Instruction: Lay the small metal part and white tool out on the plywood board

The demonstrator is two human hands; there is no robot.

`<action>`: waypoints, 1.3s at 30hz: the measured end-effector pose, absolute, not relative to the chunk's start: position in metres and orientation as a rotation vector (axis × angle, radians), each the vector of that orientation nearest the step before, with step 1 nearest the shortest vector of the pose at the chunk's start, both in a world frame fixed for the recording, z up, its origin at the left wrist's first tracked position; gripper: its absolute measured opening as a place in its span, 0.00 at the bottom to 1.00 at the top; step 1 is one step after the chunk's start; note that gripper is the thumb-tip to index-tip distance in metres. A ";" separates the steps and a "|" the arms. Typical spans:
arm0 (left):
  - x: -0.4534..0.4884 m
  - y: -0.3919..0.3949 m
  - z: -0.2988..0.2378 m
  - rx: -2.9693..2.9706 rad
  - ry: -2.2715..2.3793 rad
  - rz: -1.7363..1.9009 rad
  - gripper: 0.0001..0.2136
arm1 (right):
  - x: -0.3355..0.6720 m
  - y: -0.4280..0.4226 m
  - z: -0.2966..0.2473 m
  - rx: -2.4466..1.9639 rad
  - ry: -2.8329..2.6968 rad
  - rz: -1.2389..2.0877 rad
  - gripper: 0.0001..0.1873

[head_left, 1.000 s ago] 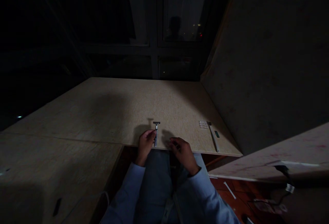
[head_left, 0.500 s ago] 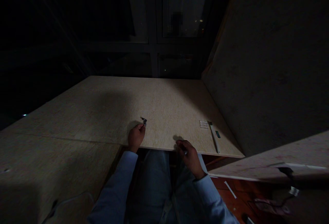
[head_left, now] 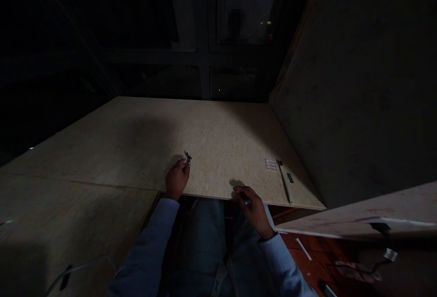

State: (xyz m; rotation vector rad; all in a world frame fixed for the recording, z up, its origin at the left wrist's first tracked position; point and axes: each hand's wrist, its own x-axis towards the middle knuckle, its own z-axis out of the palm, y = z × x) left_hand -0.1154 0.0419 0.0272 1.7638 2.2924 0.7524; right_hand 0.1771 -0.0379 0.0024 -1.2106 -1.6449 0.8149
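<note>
My left hand (head_left: 177, 179) is closed in a pinch above the tabletop (head_left: 218, 142), left of the middle. Between thumb and fingers it grips a small dark metallic piece (head_left: 188, 157) with a thin arm jutting from its upper end; its exact kind is too small to tell. My right hand (head_left: 251, 206) is curled at the table's front edge, its thumb and forefinger drawn together. A small pale bit shows under those fingers, too dim to make out.
On the right side of the table lie a clear pack (head_left: 271, 164) with small compartments, a long pale stick (head_left: 286, 183) with a dark end, and a small green piece (head_left: 290, 178). A wall (head_left: 358, 106) borders the table's right. A cable (head_left: 85, 265) lies at lower left.
My left hand has shifted slightly left and turned the dark metallic piece, which is now tilted differently. My right hand has stayed nearly in place. The view has shifted slightly.
</note>
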 end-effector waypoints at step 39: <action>-0.175 0.044 0.032 1.750 2.344 0.716 0.16 | 0.179 -0.041 0.002 -1.250 -1.635 0.819 0.14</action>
